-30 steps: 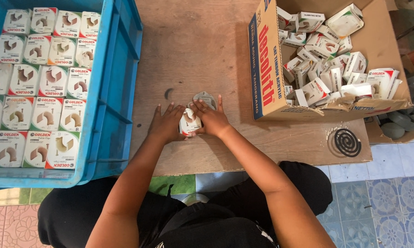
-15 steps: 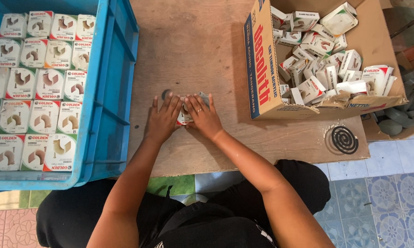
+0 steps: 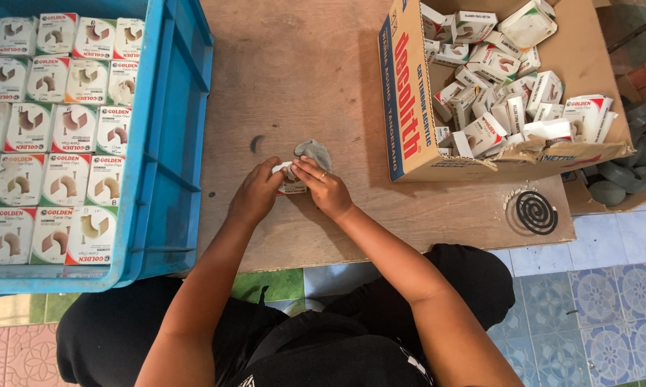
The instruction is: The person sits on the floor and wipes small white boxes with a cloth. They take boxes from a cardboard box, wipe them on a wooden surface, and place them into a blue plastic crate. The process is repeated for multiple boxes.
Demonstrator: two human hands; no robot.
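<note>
A bare wooden board table [image 3: 316,86] carries a large blue plastic crate [image 3: 169,136] of neatly rowed small boxes on the left and an open brown cardboard carton [image 3: 409,107] of loose flat boxes on the far right. At the near middle, both hands pinch a small white cardboard box [image 3: 292,185] with a grey curved part [image 3: 313,151] at its far end. The left hand [image 3: 255,192] grips its left side, the right hand [image 3: 326,188] its right. Packing looks to be in hand; closing the box calls for steady fingertips.

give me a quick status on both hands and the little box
Left hand and right hand both on small white box, grey fitting poking out. Nothing in the way on wooden table.
</note>
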